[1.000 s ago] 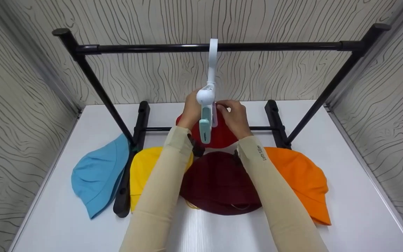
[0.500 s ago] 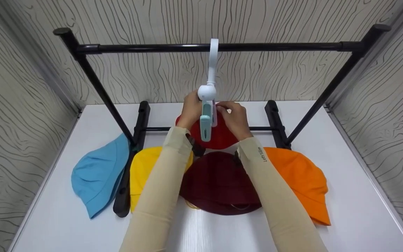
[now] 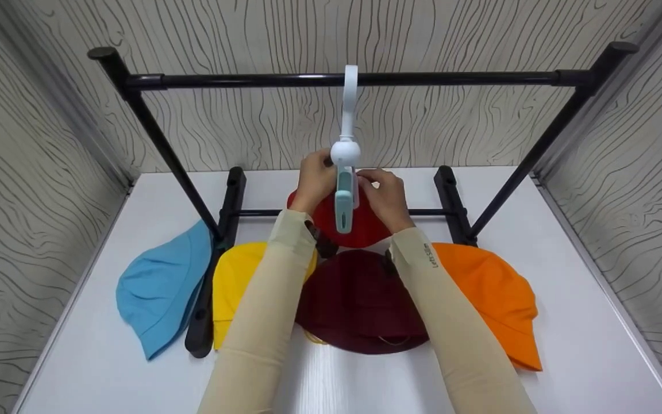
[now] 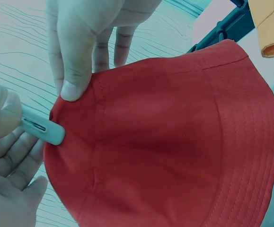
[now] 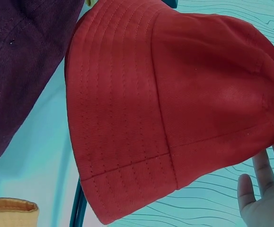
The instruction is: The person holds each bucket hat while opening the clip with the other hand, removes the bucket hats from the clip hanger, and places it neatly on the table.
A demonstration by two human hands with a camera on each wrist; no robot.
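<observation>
A red bucket hat (image 3: 368, 221) is held up below a white hook hanger (image 3: 349, 109) with a mint clip (image 3: 343, 201). The hook hangs over a black rod. In the left wrist view, my left hand (image 4: 87, 33) pinches the edge of the red hat's crown, thumb on the near side. My right hand (image 3: 387, 195) is at the other side of the clip; its thumb lies on the clip's upper part, other fingers loosely spread behind. The clip's end (image 4: 44, 128) overlaps the crown edge. In the right wrist view, the brim faces left and the right hand is partly cut off.
A black rack with a top rod (image 3: 451, 79) spans the table (image 3: 572, 322). Near the forearms lie a maroon hat (image 3: 362, 305), a yellow hat (image 3: 236, 282), an orange hat (image 3: 492, 293) and a blue hat (image 3: 161, 287). Patterned walls enclose the table.
The mint clip and the hanger's ball joint have swung slightly to the right. My left hand has shifted a little right with them, while the right hand has barely moved.
</observation>
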